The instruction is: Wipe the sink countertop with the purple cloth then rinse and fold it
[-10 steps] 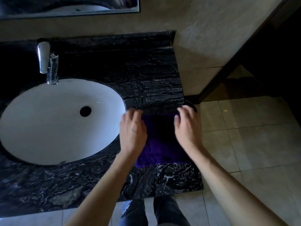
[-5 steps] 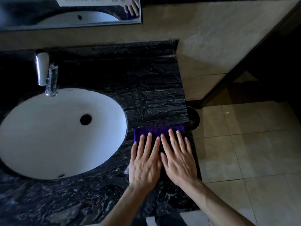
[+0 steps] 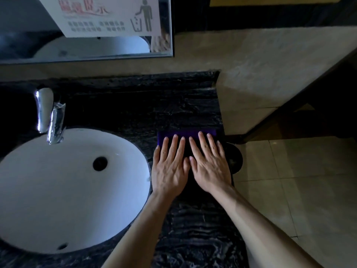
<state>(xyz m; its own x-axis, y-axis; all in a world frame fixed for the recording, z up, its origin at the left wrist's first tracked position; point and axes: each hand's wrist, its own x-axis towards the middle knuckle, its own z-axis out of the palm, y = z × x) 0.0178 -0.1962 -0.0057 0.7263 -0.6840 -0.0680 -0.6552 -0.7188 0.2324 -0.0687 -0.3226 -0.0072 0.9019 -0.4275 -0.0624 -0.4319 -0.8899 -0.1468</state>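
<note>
Purple cloth [image 3: 187, 132] under flat fingers [image 3: 174, 145], litter-bin pictogram sign [image 3: 108, 16]

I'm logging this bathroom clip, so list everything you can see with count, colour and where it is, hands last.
cloth: one, purple, on the counter right of the sink, mostly under both hands
sink: one, white oval, set in the counter at left
tap: one, chrome, behind the sink
counter: one, black veined stone
mirror: one, metal-framed, on the wall above the tap
sign: one, white with a grey bin pictogram, on the mirror
bin: one, dark, round, on the floor off the counter's right end
left hand: flat on the cloth, fingers straight
right hand: flat on the cloth beside it
</note>
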